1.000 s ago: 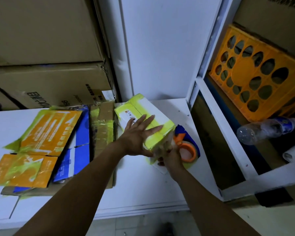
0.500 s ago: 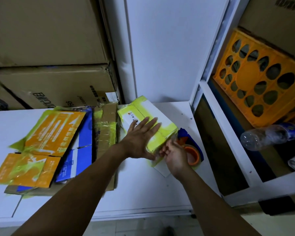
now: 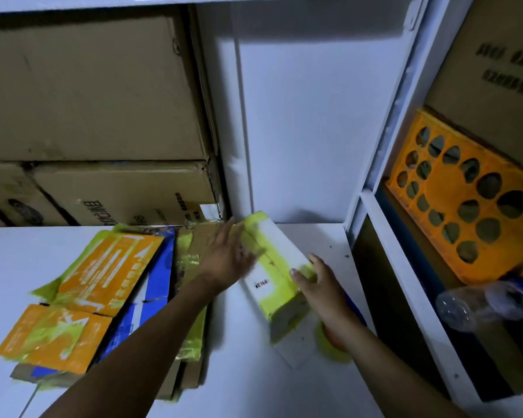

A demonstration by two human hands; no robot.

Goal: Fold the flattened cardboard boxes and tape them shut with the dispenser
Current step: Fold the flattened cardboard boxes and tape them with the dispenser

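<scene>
The white bench point(image 3: 284, 393) runs out to a shelf frame at its right edge. Big brown cartons point(image 3: 88, 95) are stacked along its back left. An orange crate point(image 3: 462, 212) leans in the shelf beyond the right edge. A pile of flattened boxes point(image 3: 103, 282), orange, blue and brown with yellow-green tape, lies over the left half. The folded box point(image 3: 277, 260), white with yellow-green tape, sits slantwise toward the back right corner. A plastic bottle point(image 3: 480, 306) lies below the crate. The left hand point(image 3: 228, 257), blurred, lays straight fingers against the box's left side. The right hand point(image 3: 320, 285) clasps its near right edge, thumb on top. The tape dispenser point(image 3: 329, 346) peeks out under that wrist.
</scene>
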